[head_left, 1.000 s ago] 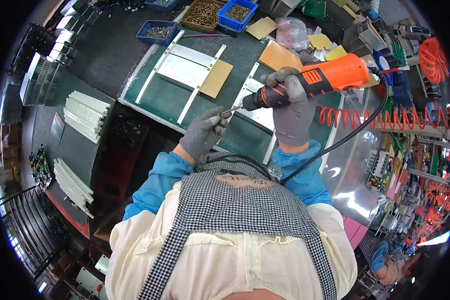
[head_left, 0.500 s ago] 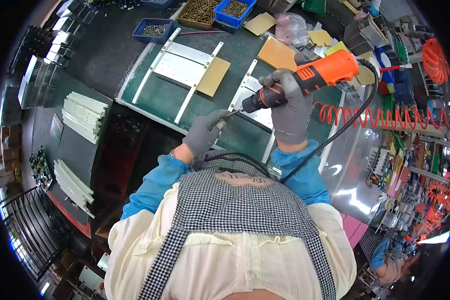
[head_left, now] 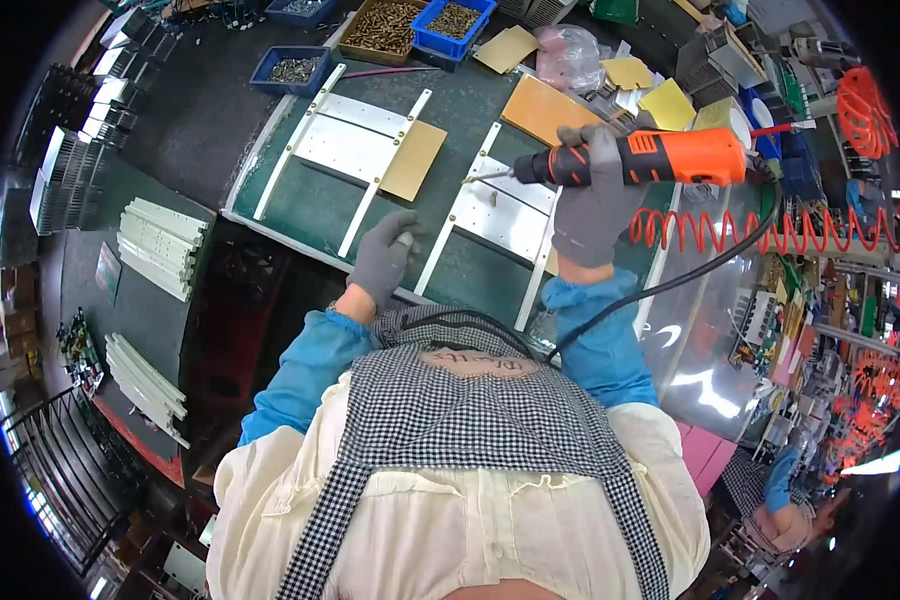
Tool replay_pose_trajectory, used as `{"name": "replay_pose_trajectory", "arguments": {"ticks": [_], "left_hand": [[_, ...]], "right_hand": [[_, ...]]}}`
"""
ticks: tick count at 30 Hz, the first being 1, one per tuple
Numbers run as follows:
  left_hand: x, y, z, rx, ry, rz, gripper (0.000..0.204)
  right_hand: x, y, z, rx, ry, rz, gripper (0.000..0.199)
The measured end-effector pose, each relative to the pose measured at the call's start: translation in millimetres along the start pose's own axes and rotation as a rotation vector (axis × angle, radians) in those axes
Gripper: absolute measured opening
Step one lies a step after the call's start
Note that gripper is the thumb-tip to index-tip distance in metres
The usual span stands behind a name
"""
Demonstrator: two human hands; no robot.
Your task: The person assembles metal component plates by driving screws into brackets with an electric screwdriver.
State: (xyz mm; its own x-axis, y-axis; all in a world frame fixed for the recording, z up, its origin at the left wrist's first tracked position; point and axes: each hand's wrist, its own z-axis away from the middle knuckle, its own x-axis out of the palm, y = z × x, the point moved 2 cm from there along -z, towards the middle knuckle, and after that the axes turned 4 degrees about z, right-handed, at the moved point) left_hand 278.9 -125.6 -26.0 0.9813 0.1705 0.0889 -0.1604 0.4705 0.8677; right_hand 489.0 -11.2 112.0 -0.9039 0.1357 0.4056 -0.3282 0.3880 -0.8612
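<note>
My right hand (head_left: 598, 210), in a grey glove, is closed around an orange and black electric screwdriver (head_left: 670, 157) held almost level. Its long bit points left, and the tip is at the left rail of the nearer white metal frame (head_left: 515, 225). Whether the tip touches a screw there is too small to tell. My gloved left hand (head_left: 382, 260) is at the table's front edge, left of that rail, fingers bent in and thumb against them; anything inside is hidden. Farther left lies a second white frame (head_left: 345, 145) of two rails joined by plates, partly over a tan card (head_left: 413, 162).
Blue bins (head_left: 454, 22) and a tray of brass-coloured parts (head_left: 382, 28) stand at the back. An orange-brown board (head_left: 548, 108) lies beyond the nearer frame. A black cable (head_left: 670, 283) hangs from the tool near a red coiled hose (head_left: 760, 232). White metal strips (head_left: 160, 245) are stacked at left.
The screwdriver's bit has moved away from my left hand, up and left onto the nearer frame's rail. My left hand has let go of the bit's tip and drawn back slightly left.
</note>
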Motion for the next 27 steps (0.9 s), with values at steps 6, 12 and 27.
{"name": "replay_pose_trajectory", "arguments": {"ticks": [6,12,27], "left_hand": [[11,-11,-5,0.246,0.036,-0.485,0.034],[22,-12,-7,0.097,-0.152,-0.467,0.04],[22,-16,-10,0.055,-0.186,-0.34,0.035]], "right_hand": [[4,22,-5,0.059,-0.018,0.155,0.039],[14,23,1,0.113,-0.109,0.188,0.029],[29,10,2,0.139,-0.181,0.223,0.021]]}}
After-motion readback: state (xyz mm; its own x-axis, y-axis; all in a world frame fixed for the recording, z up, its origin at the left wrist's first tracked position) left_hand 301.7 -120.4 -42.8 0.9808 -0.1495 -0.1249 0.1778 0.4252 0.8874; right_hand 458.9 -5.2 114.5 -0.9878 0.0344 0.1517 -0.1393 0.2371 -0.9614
